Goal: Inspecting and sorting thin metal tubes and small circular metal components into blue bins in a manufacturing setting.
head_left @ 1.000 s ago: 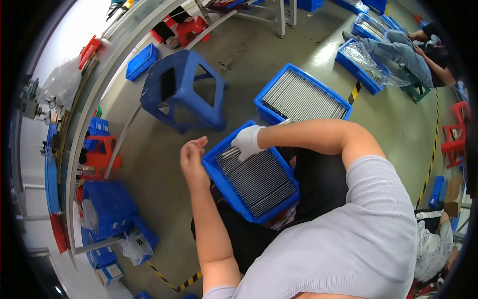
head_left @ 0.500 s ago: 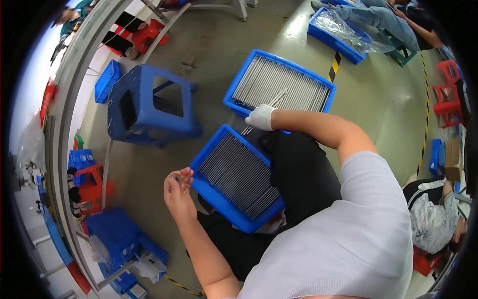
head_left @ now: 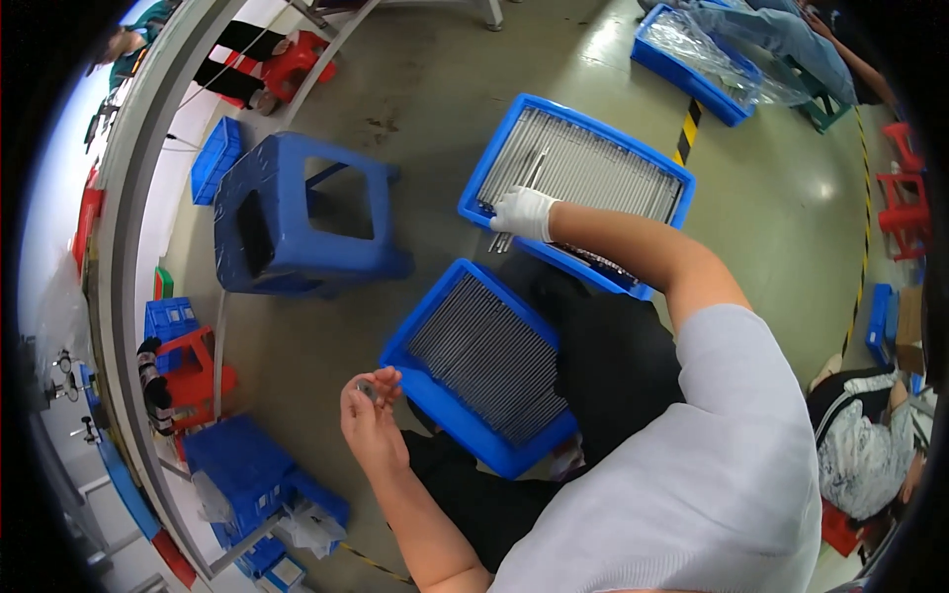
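We record the left hand in the lower left of the frame, raised above the floor, its fingertips drawn together and pinching a small dark part that is too small for us to identify. This hand sits just to the left of the near blue tray, apart from it.

The near blue tray lies at the centre of the frame, resting over the person's dark-trousered lap, and is filled with thin grey metal rods laid side by side in a tight row.

Further up, the right hand wears a white glove and reaches over the near edge of the far blue tray, upper centre of the frame. Its fingers are closed round a few metal rods whose ends stick out below the glove. The far blue tray stands on the floor and holds a like layer of rods, with two or three lying crosswise on top.

To the left of that tray stands a blue plastic stool. In the upper right corner we note another blue tray covered with clear film, well apart from both hands.
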A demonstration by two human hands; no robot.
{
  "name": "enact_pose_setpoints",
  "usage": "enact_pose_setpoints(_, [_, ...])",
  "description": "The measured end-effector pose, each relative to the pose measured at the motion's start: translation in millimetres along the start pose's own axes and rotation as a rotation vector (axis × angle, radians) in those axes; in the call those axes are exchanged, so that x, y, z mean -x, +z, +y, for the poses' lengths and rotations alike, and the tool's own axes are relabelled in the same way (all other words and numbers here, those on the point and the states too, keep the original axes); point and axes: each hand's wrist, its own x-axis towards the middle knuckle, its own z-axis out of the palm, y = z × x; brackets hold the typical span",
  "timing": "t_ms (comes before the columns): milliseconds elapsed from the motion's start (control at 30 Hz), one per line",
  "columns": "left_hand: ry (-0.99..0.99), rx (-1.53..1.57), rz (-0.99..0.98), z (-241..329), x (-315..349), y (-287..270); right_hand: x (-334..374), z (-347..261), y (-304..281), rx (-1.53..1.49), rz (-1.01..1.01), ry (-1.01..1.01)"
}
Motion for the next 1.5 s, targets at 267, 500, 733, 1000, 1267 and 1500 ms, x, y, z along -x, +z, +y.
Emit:
enact_pose_setpoints(267, [-0.027,-0.008,0.026,3,2,0,-16,53,11,0.161,0.084,0.081])
enact_pose_setpoints(500, [-0.007,-0.002,-0.023,4,2,-2,-18,55,5,0.301,0.063,0.375])
enact_pose_setpoints(733, [-0.019,-0.022,-0.013,7,7,-1,14,43,14,-0.034,0.176,0.815])
enact_pose_setpoints(1000, [-0.021,-0.033,-0.045,7,9,0,13,48,36,0.114,0.231,0.657])
enact_pose_setpoints(1267, [-0.026,-0.051,-0.047,7,10,-3,-10,61,39,0.096,0.312,0.565])
enact_pose_setpoints(1500, [-0.017,-0.039,-0.060,7,12,-5,-31,63,27,0.160,0.068,0.600])
